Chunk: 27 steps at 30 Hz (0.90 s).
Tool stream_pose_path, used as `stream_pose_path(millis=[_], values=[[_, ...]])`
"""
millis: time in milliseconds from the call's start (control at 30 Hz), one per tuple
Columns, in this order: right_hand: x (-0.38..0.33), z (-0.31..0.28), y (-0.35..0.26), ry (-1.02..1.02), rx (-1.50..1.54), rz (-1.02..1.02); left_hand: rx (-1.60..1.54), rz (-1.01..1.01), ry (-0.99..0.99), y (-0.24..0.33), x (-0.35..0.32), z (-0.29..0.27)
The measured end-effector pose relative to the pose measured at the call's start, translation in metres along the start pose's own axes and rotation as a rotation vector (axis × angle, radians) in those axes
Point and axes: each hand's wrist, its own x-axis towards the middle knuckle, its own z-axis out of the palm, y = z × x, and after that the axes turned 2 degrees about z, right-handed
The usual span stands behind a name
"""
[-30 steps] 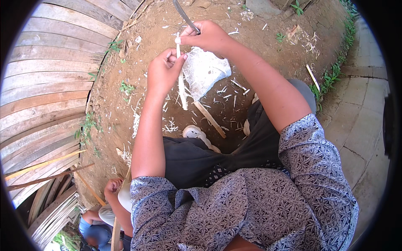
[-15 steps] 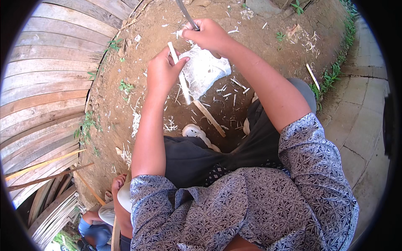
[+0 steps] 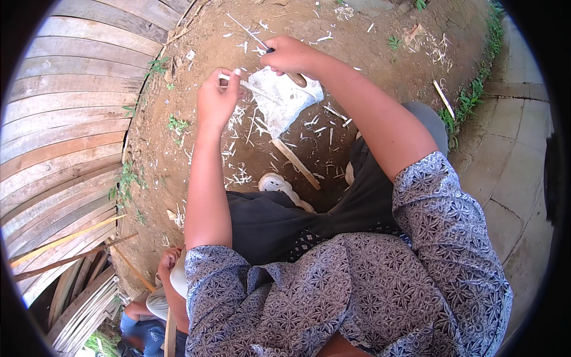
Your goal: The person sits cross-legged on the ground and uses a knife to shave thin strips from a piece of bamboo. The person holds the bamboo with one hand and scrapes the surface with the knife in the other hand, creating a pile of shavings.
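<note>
Left of the crumpled white sheet (image 3: pixel 286 110), the left hand (image 3: pixel 218 99) pinches a slim pale wooden strip (image 3: pixel 257 90) over it, while the right hand's (image 3: pixel 292 55) fingers, at its far edge, clasp a brown-handled knife (image 3: pixel 297 80).

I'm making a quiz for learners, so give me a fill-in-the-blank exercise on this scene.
Of the knife and the stick, the left hand holds the ____.
The right hand grips the knife by its ____.
The sheet on the ground is coloured ____.
The path runs along the picture's ____ side.
Missing words: stick; handle; white; right.
</note>
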Motion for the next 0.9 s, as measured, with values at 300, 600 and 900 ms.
stream_pose_path(millis=[300,600,900], values=[[-0.018,0.010,0.006,-0.034,0.039,0.202,0.008,0.066,0.034,0.012,-0.012,-0.021],[-0.038,0.007,0.016,-0.083,-0.047,0.175,0.016,0.124,0.082,0.015,-0.012,-0.026],[-0.076,-0.017,-0.008,0.080,-0.382,-0.333,0.618,0.465,0.069,0.033,-0.046,-0.039]])
